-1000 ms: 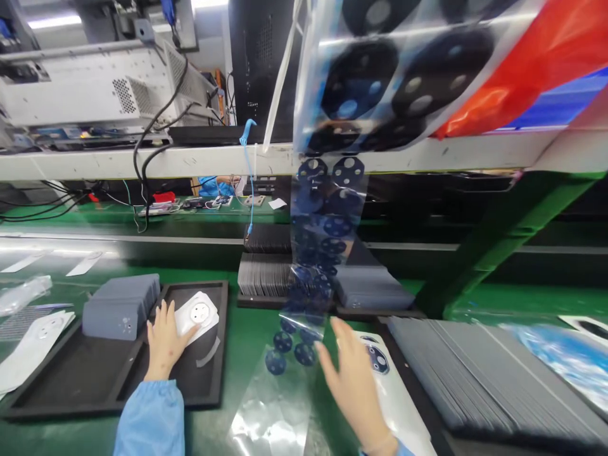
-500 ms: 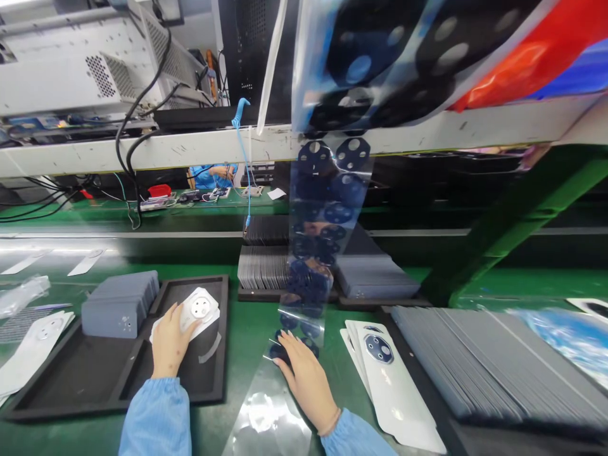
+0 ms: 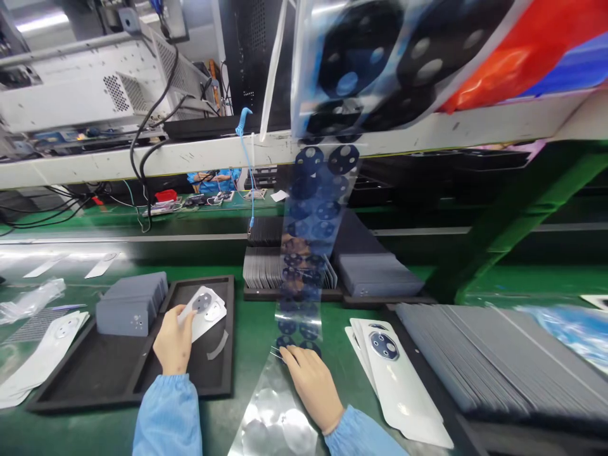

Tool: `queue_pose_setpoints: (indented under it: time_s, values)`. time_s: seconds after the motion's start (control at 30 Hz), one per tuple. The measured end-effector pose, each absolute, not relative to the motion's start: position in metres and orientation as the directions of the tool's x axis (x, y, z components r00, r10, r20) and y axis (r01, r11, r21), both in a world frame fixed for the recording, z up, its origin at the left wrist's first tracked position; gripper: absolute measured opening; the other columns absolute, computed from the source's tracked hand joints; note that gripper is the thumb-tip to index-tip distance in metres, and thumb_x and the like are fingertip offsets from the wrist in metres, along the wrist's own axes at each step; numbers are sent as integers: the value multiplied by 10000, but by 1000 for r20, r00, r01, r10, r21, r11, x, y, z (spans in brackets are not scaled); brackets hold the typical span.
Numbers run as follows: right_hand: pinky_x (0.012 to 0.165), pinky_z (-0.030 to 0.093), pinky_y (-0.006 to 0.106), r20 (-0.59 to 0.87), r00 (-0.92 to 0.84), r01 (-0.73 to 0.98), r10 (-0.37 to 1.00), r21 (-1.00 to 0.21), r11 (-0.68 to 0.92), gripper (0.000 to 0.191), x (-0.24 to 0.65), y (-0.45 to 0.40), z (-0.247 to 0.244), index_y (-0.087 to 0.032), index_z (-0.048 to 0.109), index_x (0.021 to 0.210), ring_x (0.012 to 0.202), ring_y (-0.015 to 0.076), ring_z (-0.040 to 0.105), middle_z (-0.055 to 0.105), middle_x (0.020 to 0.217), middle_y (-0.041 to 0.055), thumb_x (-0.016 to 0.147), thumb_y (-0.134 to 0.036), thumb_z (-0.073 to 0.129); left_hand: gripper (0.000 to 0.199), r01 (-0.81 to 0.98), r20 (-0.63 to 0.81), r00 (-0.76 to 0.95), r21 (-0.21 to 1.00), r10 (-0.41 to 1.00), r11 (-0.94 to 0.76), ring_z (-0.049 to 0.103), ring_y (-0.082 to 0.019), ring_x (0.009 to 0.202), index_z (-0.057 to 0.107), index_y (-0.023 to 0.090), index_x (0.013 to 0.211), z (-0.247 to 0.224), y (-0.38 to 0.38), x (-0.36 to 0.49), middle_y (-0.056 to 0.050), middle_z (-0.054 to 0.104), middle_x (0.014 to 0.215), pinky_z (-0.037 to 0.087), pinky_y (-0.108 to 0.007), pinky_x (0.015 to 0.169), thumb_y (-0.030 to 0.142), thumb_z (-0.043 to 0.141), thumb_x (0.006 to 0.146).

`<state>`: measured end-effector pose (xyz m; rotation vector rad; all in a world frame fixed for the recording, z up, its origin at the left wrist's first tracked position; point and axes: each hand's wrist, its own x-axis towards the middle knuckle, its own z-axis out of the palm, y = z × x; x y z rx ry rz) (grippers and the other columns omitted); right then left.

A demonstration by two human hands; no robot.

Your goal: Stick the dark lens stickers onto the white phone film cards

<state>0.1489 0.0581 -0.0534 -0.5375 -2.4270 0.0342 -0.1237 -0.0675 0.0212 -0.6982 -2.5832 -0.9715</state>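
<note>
Over the black tray (image 3: 228, 354), my left hand (image 3: 175, 339) grips a white panel (image 3: 203, 322) by its lower left edge; a round camera-shaped cutout shows near its top. A curved grey strip (image 3: 218, 346) lies in the tray beside it. My right hand (image 3: 311, 386) rests on a clear film strip (image 3: 311, 244) with dark round stickers, its fingertips together at the lowest stickers. Thin pale prongs, perhaps tweezers, stick out left of those fingertips; the rest is hidden. Below, the film (image 3: 266, 411) is bare, with see-through circles.
White panels (image 3: 403, 392) lie stacked to the right, beside a long row of grey sheets (image 3: 503, 361). Grey pieces (image 3: 126, 310) stand in the tray's left part. More upright sheets (image 3: 261, 269) are behind the film. A shelf beam (image 3: 199, 152) crosses above; a person's blue sleeves (image 3: 213, 180) show beyond.
The panel in my left hand now shows a darker camera area and is tilted differently. My right hand stays at the film, slightly lower. The whole view has shifted slightly.
</note>
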Motion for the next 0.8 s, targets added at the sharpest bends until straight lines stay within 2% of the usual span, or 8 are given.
queue_pose_setpoints:
  time_s: [0.13, 0.2, 0.27, 0.37, 0.43, 0.5, 0.63, 0.8]
  values:
    - [955, 505, 436, 488, -733, 296, 473, -398, 869, 256, 150, 56, -49, -205, 635, 1066, 1109, 272, 665, 705, 1190, 119, 899, -66, 500, 396, 293, 277, -956, 933, 100, 208, 688, -232, 802, 525, 220, 978, 29, -65, -117, -31, 695, 860, 529, -328, 689, 478, 708, 740]
    - [1061, 422, 524, 394, -748, 234, 533, -596, 768, 189, 153, 55, -40, -221, 636, 999, 1243, 308, 582, 653, 1295, 113, 858, -114, 572, 477, 146, 157, -969, 987, 189, -72, 696, -212, 728, 486, 226, 988, 33, -60, -107, -16, 702, 831, 546, -320, 654, 482, 753, 686]
    - [1096, 356, 571, 269, -757, 178, 596, -793, 583, 80, 157, 56, -27, -223, 650, 891, 1297, 335, 527, 645, 1305, 114, 814, -205, 659, 543, 6, 73, -937, 981, 342, -192, 698, -206, 683, 476, 233, 996, 37, -52, -91, -4, 711, 806, 556, -323, 641, 501, 786, 640]
    - [1036, 424, 496, 75, -754, 44, 652, -985, 165, 211, 164, 65, -7, -211, 650, 724, 1193, 324, 605, 701, 1177, 120, 728, -387, 766, 599, -130, -20, -828, 979, 560, -158, 701, -214, 665, 480, 240, 1046, 39, -39, -60, 4, 720, 784, 555, -320, 632, 505, 810, 622]
    - [935, 489, 411, -28, -710, -75, 703, -991, -115, 296, 168, 73, 2, -202, 660, 713, 1031, 278, 669, 734, 1021, 94, 686, -463, 797, 607, -180, -75, -743, 979, 665, -91, 698, -214, 653, 468, 244, 1096, 37, -32, -38, 2, 725, 786, 542, -309, 610, 503, 794, 654]
    - [815, 508, 342, -105, -580, -192, 808, -946, -261, 340, 170, 80, 6, -195, 674, 742, 843, 219, 670, 717, 831, 37, 652, -487, 823, 611, -193, -116, -674, 981, 730, -22, 684, -199, 617, 448, 242, 1131, 34, -27, -17, 8, 723, 759, 523, -291, 581, 513, 769, 686]
    - [638, 455, 274, -151, -325, -273, 934, -930, -246, 383, 168, 80, 6, -181, 666, 699, 641, 146, 559, 628, 659, -21, 580, -483, 869, 543, -144, -164, -545, 984, 823, 100, 634, -156, 545, 431, 225, 1094, 22, -22, 17, 26, 692, 670, 476, -248, 535, 568, 690, 761]
    - [639, 461, 288, -151, -329, -230, 932, -945, -234, 375, 162, 68, 6, -180, 659, 659, 634, 156, 562, 630, 632, -11, 577, -474, 876, 446, -118, -189, -405, 981, 894, 153, 641, -141, 613, 413, 213, 1081, 9, -20, 43, -15, 709, 795, 461, -246, 567, 580, 562, 873]
